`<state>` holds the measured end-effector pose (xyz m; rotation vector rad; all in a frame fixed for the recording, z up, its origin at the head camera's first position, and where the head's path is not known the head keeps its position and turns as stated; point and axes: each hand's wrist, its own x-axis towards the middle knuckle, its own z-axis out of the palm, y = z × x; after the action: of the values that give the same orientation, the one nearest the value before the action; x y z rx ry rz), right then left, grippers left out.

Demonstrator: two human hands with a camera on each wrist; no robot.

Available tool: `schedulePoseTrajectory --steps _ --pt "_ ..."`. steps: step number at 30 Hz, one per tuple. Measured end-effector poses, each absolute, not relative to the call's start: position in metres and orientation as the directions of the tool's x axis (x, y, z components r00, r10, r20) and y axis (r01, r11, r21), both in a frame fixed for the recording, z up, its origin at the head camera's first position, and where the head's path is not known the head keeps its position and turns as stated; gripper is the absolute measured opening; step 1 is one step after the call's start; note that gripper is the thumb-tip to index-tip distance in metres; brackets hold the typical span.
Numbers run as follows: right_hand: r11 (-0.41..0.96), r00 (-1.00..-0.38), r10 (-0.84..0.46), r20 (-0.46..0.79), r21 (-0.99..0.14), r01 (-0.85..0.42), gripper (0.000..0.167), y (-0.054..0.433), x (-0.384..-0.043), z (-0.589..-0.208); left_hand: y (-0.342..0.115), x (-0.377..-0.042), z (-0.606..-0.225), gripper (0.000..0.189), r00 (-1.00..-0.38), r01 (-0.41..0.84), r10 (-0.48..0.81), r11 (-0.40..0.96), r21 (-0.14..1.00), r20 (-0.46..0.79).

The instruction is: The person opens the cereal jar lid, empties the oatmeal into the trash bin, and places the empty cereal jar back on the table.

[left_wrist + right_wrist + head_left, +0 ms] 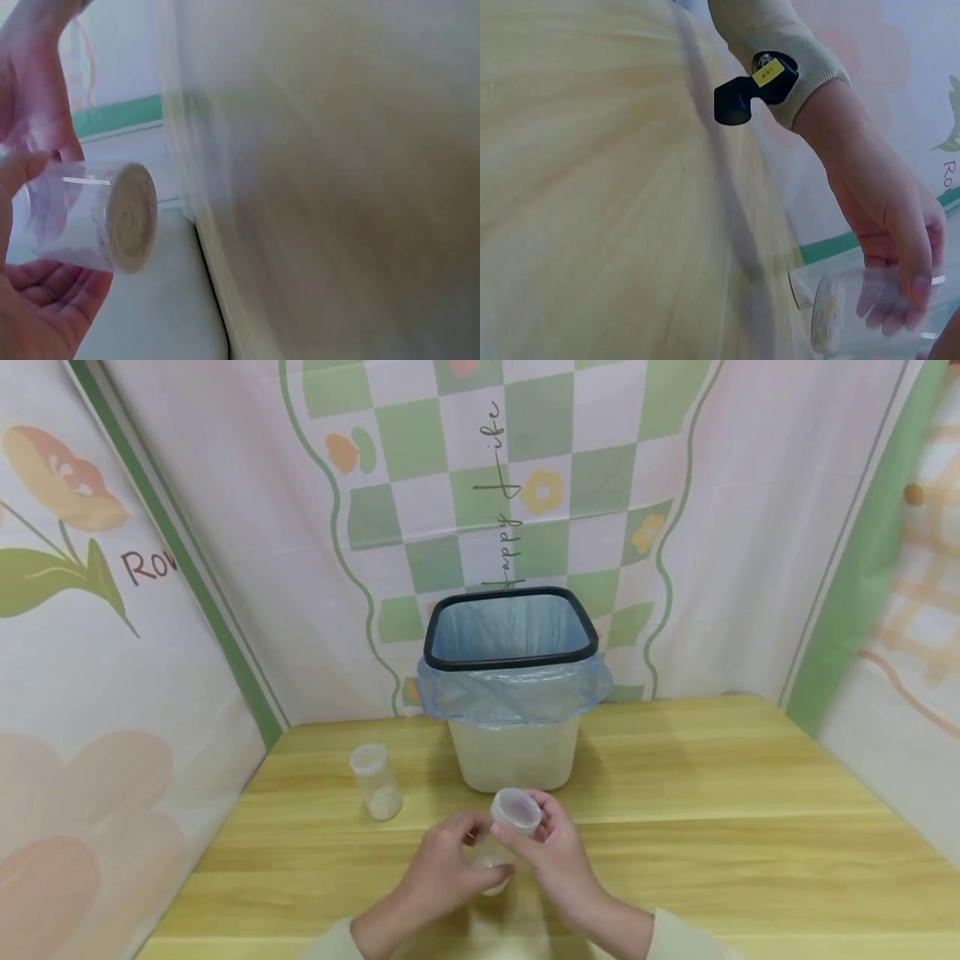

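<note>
A clear plastic jar (75,214) with a pale layer at its base is between my two hands, tilted above the table. My left hand (442,864) grips the jar's body; the left wrist view shows its thumb on one side and its fingers on the other. At the jar's upper end, my right hand (558,852) holds the round whitish lid (517,810) between thumb and fingers. Through the clear wall in the right wrist view, the left fingers (889,300) show around the jar. The base faces down toward the tabletop.
Another clear jar (377,785) with a white lid and pale contents stands upright at the left. Behind my hands stands a cream bin (517,760) with a black rim (512,665) and blue bag (517,693). Patterned cloth (420,439) surrounds the wooden table (697,827).
</note>
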<state>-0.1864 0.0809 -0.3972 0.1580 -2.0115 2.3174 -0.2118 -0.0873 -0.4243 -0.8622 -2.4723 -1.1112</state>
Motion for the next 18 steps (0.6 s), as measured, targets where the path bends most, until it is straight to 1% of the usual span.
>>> schedulePoseTrajectory --steps 4,7,9,13,16,18 --pt "-0.174 -0.982 -0.099 0.164 -0.974 -0.145 0.055 0.089 -0.192 -0.395 -0.093 -0.217 -0.423 0.043 -0.774 0.626 0.445 0.429 0.651 0.451" --pt "-0.189 -0.960 -0.203 0.194 -0.969 -0.156 0.057 0.096 -0.197 -0.393 -0.098 -0.221 -0.421 0.041 -0.767 0.612 0.486 0.358 0.705 0.419" --pt "-0.196 -0.929 -0.296 0.222 -0.966 -0.168 0.057 0.101 -0.201 -0.394 -0.100 -0.223 -0.421 0.041 -0.761 0.599 0.512 0.320 0.734 0.398" --pt "-0.233 -0.844 -0.461 0.273 -0.955 -0.181 0.057 0.110 -0.207 -0.395 -0.104 -0.225 -0.422 0.040 -0.756 0.568 0.552 0.285 0.772 0.353" --pt "-0.256 -0.802 -0.528 0.277 -0.953 -0.161 0.058 0.113 -0.209 -0.396 -0.106 -0.226 -0.422 0.037 -0.747 0.558 0.576 0.273 0.784 0.331" --pt "-0.257 -0.794 -0.544 0.271 -0.955 -0.150 0.060 0.114 -0.210 -0.396 -0.106 -0.226 -0.422 0.037 -0.744 0.555 0.584 0.270 0.787 0.325"
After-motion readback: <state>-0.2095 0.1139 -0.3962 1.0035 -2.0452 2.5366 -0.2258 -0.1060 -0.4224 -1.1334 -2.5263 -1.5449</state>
